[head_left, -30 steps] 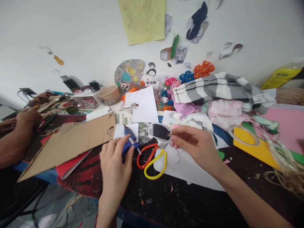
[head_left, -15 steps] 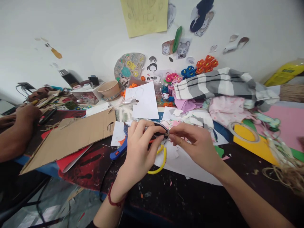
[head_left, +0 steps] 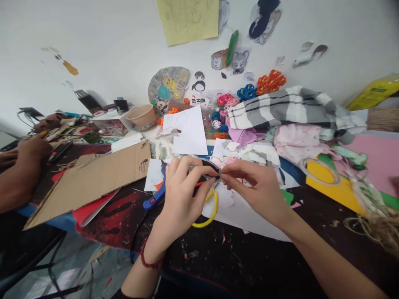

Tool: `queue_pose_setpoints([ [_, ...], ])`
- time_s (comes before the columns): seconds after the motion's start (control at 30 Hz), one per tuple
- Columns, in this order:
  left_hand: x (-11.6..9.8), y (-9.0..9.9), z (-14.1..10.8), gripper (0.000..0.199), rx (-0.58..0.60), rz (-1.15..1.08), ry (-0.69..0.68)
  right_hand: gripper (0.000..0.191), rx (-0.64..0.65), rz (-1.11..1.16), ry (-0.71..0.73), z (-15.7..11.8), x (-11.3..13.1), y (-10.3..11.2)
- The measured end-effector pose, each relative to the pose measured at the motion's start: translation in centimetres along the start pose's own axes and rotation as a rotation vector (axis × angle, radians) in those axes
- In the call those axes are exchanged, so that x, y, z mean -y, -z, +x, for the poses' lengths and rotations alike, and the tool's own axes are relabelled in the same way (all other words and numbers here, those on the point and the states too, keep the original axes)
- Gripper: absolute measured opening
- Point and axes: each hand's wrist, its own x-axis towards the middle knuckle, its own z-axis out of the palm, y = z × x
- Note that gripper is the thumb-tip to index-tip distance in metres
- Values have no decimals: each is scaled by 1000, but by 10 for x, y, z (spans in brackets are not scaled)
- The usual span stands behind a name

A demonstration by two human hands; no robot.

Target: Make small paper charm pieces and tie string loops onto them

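My left hand (head_left: 185, 195) is closed, thumb and forefinger pinching a small dark piece with a pale edge (head_left: 211, 165). What exactly it is I cannot make out, as the fingers cover most of it. At the piece's right end, the thumb and fingertips of my right hand (head_left: 257, 189) are pinched together, meeting the left fingertips. Beneath the hands, a yellow loop-shaped handle (head_left: 215, 209) shows on white paper (head_left: 249, 224). A blue glue gun (head_left: 152, 200) with a red switch and a cord lies beside my left hand, partly hidden behind it.
Brown cardboard (head_left: 90, 178) lies to the left, beyond it another person's arm (head_left: 21, 174). On the right are a tape roll (head_left: 321, 171) on yellow paper, tangled twine (head_left: 370, 228) and checked cloth (head_left: 280, 109). A tan bowl (head_left: 141, 117) and pipe-cleaner-like flowers (head_left: 271, 82) stand near the wall.
Both hands keep their pinch on the dark piece, with barely any movement of the fingers. The whole view has shifted slightly.
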Motion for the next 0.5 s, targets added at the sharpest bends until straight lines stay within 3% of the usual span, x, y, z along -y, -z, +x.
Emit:
queue_pose_setpoints([
  [0.17,2,-3,0,12,-32,59,-6,7,0,-17,2,0,0,1],
  [0.5,9,2,9,12,52,133,-118,6,91,-34,-11,2,2,6],
])
